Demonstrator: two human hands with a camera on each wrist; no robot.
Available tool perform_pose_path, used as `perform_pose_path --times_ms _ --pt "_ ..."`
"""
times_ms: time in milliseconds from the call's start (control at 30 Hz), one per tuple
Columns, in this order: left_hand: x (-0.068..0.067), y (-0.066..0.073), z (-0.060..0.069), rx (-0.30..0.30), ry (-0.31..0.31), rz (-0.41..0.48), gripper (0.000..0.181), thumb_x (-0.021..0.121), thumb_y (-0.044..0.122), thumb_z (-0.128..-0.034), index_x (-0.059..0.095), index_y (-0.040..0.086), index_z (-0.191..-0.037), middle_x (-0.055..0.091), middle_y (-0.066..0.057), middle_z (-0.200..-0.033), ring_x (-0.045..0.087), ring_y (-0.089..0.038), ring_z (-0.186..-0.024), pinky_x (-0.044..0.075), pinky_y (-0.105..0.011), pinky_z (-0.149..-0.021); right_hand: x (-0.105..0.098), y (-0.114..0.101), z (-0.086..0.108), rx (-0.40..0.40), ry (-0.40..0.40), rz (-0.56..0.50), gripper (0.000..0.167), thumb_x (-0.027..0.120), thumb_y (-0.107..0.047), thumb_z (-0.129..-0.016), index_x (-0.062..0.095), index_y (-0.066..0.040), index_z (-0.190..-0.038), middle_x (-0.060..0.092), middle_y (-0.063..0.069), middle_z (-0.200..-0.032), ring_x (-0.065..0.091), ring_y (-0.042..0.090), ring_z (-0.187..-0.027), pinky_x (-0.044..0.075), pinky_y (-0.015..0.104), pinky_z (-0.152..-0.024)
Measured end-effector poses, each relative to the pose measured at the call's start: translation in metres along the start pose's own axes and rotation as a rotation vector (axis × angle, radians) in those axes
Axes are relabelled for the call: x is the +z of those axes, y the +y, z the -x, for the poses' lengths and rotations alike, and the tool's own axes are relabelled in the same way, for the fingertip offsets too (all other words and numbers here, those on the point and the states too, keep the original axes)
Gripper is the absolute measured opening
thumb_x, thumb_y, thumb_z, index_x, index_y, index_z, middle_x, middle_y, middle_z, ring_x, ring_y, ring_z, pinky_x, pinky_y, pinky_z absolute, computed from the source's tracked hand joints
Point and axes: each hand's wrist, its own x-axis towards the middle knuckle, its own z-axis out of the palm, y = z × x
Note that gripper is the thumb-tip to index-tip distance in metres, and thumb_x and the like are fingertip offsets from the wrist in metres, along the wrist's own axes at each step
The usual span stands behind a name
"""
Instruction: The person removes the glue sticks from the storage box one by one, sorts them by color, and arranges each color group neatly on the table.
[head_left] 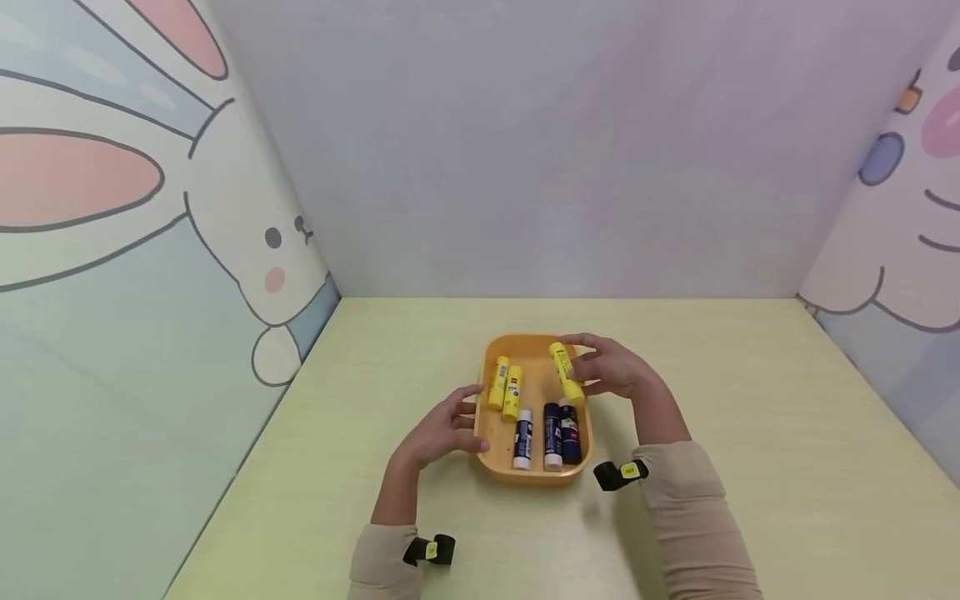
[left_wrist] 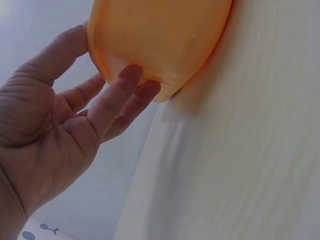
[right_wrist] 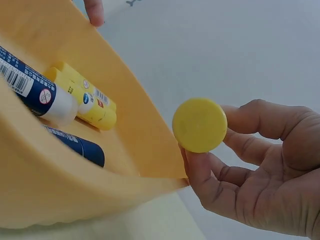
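Observation:
An orange plastic basket (head_left: pixel 532 477) stands on the table with glue sticks in it. My left hand (head_left: pixel 442 429) grips its left side; in the left wrist view the thumb reaches over the rim and fingertips press the outer wall. Above the basket's right side, my right hand (head_left: pixel 611 368) pinches a tilted yellow glue stick (head_left: pixel 562 367) between thumb and fingers; its round end shows in the right wrist view. Two yellow glue sticks (head_left: pixel 512 393) lie at the basket's left. Three dark blue glue sticks lie nearer me: one (head_left: pixel 522 440) in the middle, two (head_left: pixel 552 437) side by side at right.
The pale wooden table (head_left: pixel 750 433) extends around the basket. A plain wall (head_left: pixel 525 167) rises behind it, with cartoon-printed walls (head_left: pixel 150 350) at left and right. Black camera straps (head_left: pixel 621 475) sit on both wrists.

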Motion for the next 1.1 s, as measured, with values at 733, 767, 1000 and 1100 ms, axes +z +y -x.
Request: perform_pose_path --times_ms 733,767,1000,1100 --pt "0.0 0.001 -0.002 0.007 0.0 -0.001 0.09 0.08 0.013 -0.0717 0.029 0.018 -0.146 0.049 -0.016 -0.129 0.054 -0.027 -0.11 0.049 -0.042 -0.085 -0.038 0.013 0.005 -0.002 0.06 -0.025 0.07 0.057 0.0 -0.088 0.021 -0.007 -0.147 0.043 0.029 -0.131 0.057 0.027 -0.101 0.049 0.045 -0.083" --pt "0.0 0.001 -0.003 0.003 0.003 -0.005 0.091 0.08 0.013 -0.0716 0.028 0.018 -0.146 0.049 -0.016 -0.129 0.054 -0.027 -0.109 0.049 -0.042 -0.085 -0.039 0.014 0.006 0.002 0.063 -0.028 0.07 0.057 -0.001 -0.088 0.02 -0.007 -0.148 0.043 0.029 -0.131 0.057 0.027 -0.101 0.049 0.044 -0.083" --pt "0.0 0.003 -0.003 -0.024 0.009 -0.018 0.092 0.08 0.012 -0.0715 0.027 0.019 -0.146 0.05 -0.015 -0.127 0.057 -0.025 -0.104 0.05 -0.041 -0.082 -0.049 0.024 0.007 0.039 0.088 -0.033 0.072 0.059 -0.002 -0.088 0.019 -0.006 -0.147 0.038 0.029 -0.133 0.055 0.025 -0.099 0.049 0.042 -0.082" --pt "0.0 0.003 -0.003 -0.044 0.015 -0.02 0.091 0.08 0.013 -0.0715 0.028 0.019 -0.145 0.052 -0.013 -0.123 0.059 -0.024 -0.099 0.05 -0.041 -0.081 -0.053 0.028 0.007 0.044 0.092 -0.036 0.072 0.057 -0.001 -0.088 0.018 -0.005 -0.147 0.037 0.029 -0.132 0.055 0.024 -0.097 0.048 0.041 -0.081"
